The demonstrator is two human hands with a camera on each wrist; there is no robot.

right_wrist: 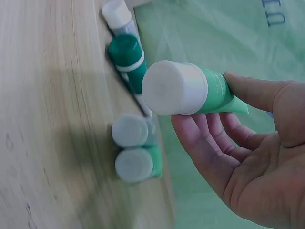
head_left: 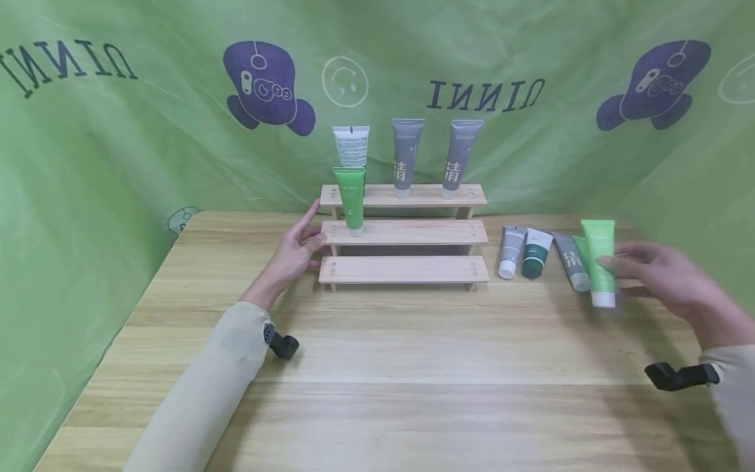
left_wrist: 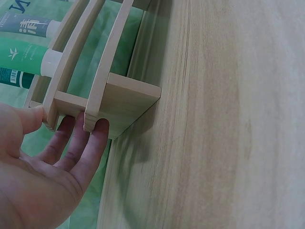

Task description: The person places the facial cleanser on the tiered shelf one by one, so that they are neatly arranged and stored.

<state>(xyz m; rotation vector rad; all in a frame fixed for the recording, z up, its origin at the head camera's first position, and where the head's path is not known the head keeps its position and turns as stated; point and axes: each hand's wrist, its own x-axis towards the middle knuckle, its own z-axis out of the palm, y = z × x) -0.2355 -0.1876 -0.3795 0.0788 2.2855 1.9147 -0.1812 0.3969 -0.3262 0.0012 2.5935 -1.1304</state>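
My right hand (head_left: 666, 272) pinches a light green squeeze tube (head_left: 600, 255) between thumb and fingers, its white cap pointing down. In the right wrist view, the tube's white cap (right_wrist: 167, 88) faces the camera, above the tubes lying on the table. My left hand (head_left: 291, 252) grips the left end of a three-tier wooden display rack (head_left: 404, 270). In the left wrist view, the thumb presses the end of a shelf, and the fingertips (left_wrist: 101, 126) curl in under the shelf ends. A green tube (head_left: 352, 203) stands cap-down on the middle tier, at its left end.
The top tier bears a white tube (head_left: 352, 145) behind the green one, and two grey tubes (head_left: 404, 157). Right of the rack lie a grey tube (head_left: 510, 252), a white-and-green tube (head_left: 537, 252), another grey tube (head_left: 572, 262) and a partly hidden green one. Green cloth (head_left: 377, 39) hangs behind.
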